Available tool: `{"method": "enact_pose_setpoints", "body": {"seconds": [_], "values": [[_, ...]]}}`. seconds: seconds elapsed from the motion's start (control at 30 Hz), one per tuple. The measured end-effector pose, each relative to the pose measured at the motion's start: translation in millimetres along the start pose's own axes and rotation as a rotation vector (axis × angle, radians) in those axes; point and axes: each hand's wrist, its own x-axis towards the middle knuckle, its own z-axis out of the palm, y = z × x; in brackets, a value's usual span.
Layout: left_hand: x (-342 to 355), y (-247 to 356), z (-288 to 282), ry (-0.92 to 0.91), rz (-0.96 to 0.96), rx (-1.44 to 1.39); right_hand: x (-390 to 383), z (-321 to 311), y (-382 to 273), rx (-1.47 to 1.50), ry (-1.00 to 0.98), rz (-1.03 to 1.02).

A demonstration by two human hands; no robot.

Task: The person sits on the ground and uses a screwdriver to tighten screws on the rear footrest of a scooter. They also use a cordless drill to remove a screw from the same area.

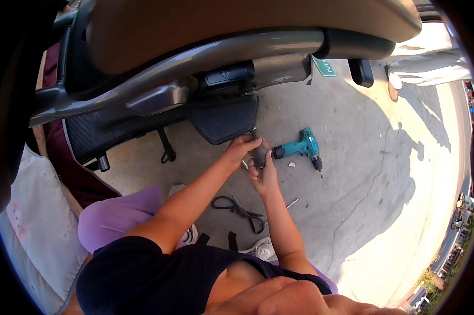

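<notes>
Both my hands meet beside the lower side of a grey scooter (232, 50). My left hand (241, 150) is closed, pinching the upper part of a dark elongated part (258, 156) between thumb and fingers. Below it, my right hand (265, 172) grips the same part near its lower end, thumb lying along it. The part's top end is close to the corner of a black side panel (224, 119); whether it is joined to the scooter I cannot tell. A teal cordless drill (301, 148) with a bit in its chuck lies on the concrete just right of my hands.
Black-handled scissors (239, 210) lie near my shoes, with a thin screwdriver-like tool (291, 203) under my right forearm. A small white scrap (292, 164) sits by the drill. Another person's light-trousered leg (428, 69) is at the upper right. A quilted cover (43, 220) fills the left.
</notes>
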Motion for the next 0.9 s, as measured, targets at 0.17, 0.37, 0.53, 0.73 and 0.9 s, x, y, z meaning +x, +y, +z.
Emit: {"method": "enact_pose_setpoints", "body": {"seconds": [0.17, 0.37, 0.53, 0.73, 0.9], "values": [[-4, 3, 23, 0.121, 0.031, 0.045, 5, 0, 20, -1.001, 0.244, -0.874], [-6, 5, 10, 0.05, 0.021, -0.123, -1, 13, 0, 0.055, -0.058, 0.014], [8, -9, 14, 0.151, 0.064, 0.048, 12, -4, 30, -1.017, 0.33, -0.973], [-1, -1, 13, -0.075, -0.038, -0.246, 13, -37, 3, 0.332, -0.625, 0.076], [7, -16, 8, 0.229, 0.112, 0.136, 12, -6, 21, -0.883, 0.34, -0.822]]}}
